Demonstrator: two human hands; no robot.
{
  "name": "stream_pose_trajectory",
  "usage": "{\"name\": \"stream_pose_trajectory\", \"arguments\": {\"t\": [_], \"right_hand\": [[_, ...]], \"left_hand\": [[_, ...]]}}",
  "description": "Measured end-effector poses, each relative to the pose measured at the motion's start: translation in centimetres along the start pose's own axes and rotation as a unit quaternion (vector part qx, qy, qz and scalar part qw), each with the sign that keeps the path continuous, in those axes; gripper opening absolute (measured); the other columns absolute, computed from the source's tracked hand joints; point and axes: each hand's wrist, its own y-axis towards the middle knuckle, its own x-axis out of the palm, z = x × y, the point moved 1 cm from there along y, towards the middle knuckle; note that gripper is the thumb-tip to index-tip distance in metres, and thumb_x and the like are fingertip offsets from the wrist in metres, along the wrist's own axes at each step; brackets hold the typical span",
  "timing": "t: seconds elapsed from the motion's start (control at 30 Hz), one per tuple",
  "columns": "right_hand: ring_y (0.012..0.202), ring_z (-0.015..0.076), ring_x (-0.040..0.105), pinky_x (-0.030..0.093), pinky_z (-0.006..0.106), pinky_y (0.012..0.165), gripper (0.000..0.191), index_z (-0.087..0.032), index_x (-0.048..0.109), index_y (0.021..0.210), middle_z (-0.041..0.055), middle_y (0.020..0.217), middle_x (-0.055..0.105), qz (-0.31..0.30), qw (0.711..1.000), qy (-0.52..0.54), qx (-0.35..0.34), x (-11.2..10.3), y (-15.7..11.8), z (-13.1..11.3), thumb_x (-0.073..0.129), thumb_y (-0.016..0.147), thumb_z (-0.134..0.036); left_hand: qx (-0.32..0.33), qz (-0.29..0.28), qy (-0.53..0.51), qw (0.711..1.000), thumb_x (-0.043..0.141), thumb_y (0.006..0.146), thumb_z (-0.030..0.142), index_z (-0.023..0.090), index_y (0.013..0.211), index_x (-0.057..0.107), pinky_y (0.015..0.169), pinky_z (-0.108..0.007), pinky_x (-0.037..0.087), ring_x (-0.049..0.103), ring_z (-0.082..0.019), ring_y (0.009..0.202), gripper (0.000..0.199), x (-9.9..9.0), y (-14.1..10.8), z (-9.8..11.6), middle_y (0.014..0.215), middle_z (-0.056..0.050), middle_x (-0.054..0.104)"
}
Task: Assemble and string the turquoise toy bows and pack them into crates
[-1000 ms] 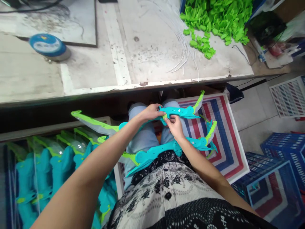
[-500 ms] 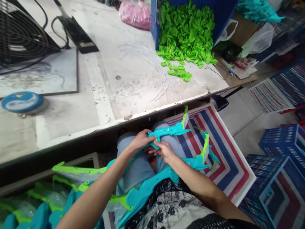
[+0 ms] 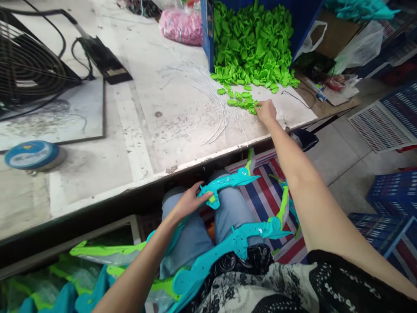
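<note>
My left hand (image 3: 192,201) is wrapped round the middle of a teal bow-shaped plastic part (image 3: 228,180), held above my knees, with a small green piece showing beside my thumb. My right hand (image 3: 266,112) reaches out over the table, its fingertips closed at the edge of a few loose green pieces (image 3: 243,101); anything pinched there is too small to make out. Across my lap lies a second teal part (image 3: 218,248) with lime-green ends.
A blue crate (image 3: 207,39) of green pieces lies on the white table (image 3: 137,117). Also there are white strands, a pink bag (image 3: 181,27), a blue tape roll (image 3: 32,155) and a black fan (image 3: 26,65). More teal parts (image 3: 65,298) are piled lower left; blue crates stand right.
My right hand has left the teal part and moved up and right to the green pieces on the table. My left hand still holds the part, where the green piece now shows.
</note>
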Motion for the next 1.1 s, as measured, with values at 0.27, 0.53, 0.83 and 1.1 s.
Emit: {"name": "stream_pose_trajectory", "arguments": {"t": [0.27, 0.53, 0.83, 1.1], "right_hand": [[0.092, 0.0157, 0.07, 0.051, 0.033, 0.091, 0.024, -0.008, 0.067, 0.105, 0.0081, 0.093, 0.073, 0.002, 0.989, 0.117, -0.089, -0.1, 0.5, 1.3, 0.05, 0.093, -0.021], [0.06, 0.0067, 0.066, 0.051, 0.017, 0.056, 0.016, -0.018, 0.054, 0.092, -0.004, 0.067, 0.066, -0.119, 0.891, 0.434, -0.05, -2.5, -12.2, 0.7, 0.06, 0.092, -0.032], [0.067, 0.0116, 0.067, 0.058, 0.024, 0.059, 0.038, -0.019, 0.058, 0.099, -0.0013, 0.082, 0.066, -0.359, 0.784, 0.501, 0.08, -2.9, -36.2, 4.6, 0.078, 0.071, -0.036], [0.061, 0.0125, 0.065, 0.055, 0.023, 0.052, 0.035, -0.021, 0.062, 0.104, -0.0036, 0.073, 0.062, -0.328, 0.789, 0.47, 0.219, -0.8, -46.7, 5.3, 0.07, 0.072, -0.032]], "left_hand": [[0.098, 0.2, 0.06, 0.973, 0.058, 0.078, 0.057, 0.012, 0.125, 0.062, 0.088, -0.04, 0.056, 0.068, -0.029, 0.101, 0.066, 0.5, -3.1, 1.6, 0.114, -0.016, 0.07], [0.041, -0.133, 0.08, 0.987, 0.053, 0.08, 0.059, 0.017, 0.116, 0.067, 0.079, -0.034, 0.054, 0.071, -0.027, 0.092, 0.057, 4.7, -11.7, -1.0, 0.102, -0.011, 0.076], [0.03, -0.208, 0.17, 0.963, 0.056, 0.076, 0.061, 0.012, 0.121, 0.062, 0.082, -0.032, 0.047, 0.066, -0.03, 0.1, 0.066, 10.7, -9.3, -0.8, 0.112, -0.016, 0.071], [0.017, -0.154, 0.061, 0.986, 0.047, 0.08, 0.055, 0.019, 0.072, 0.053, 0.059, -0.028, 0.033, 0.048, -0.016, 0.065, 0.038, 12.1, -8.1, -0.1, 0.065, 0.0, 0.051]]}}
